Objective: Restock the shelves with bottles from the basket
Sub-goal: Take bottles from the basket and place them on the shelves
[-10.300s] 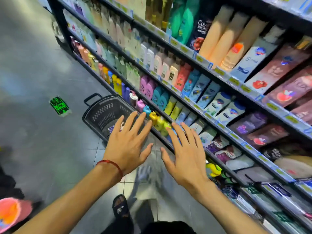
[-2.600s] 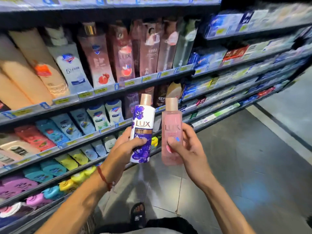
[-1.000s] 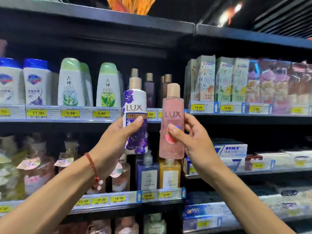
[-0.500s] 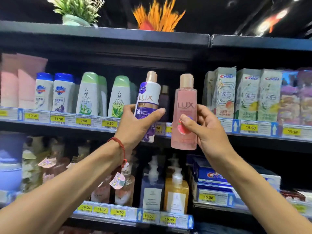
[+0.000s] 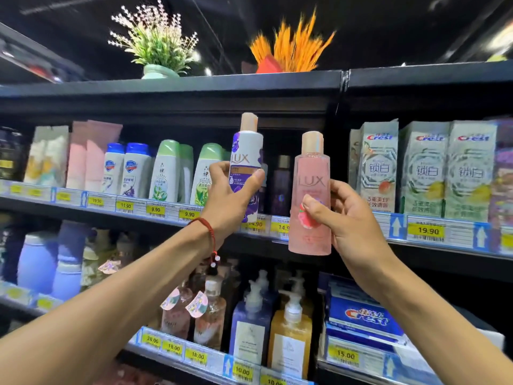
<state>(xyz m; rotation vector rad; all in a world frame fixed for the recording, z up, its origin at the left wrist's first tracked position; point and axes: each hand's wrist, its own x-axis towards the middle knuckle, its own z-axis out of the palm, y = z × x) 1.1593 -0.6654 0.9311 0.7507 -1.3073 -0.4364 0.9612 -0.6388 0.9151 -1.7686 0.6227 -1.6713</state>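
Observation:
My left hand (image 5: 229, 200) grips a white and purple LUX bottle (image 5: 247, 151) with a beige cap, held upright in front of the upper shelf (image 5: 166, 211). My right hand (image 5: 345, 219) grips a pink LUX bottle (image 5: 311, 190), also upright, a little lower and to the right. Both bottles hang before a dark gap on that shelf where dark purple bottles (image 5: 281, 184) stand at the back. The basket is out of view.
Green-capped white bottles (image 5: 166, 170) and blue-capped ones (image 5: 126, 169) stand left of the gap. Crest toothpaste boxes (image 5: 424, 168) fill the shelf to the right. Pump bottles (image 5: 290, 337) stand on the shelf below. Two potted plants (image 5: 158, 45) sit on top.
Both hands have raised the two bottles higher towards the upper shelf. The purple bottle now stands higher than the pink one and closer to the gap.

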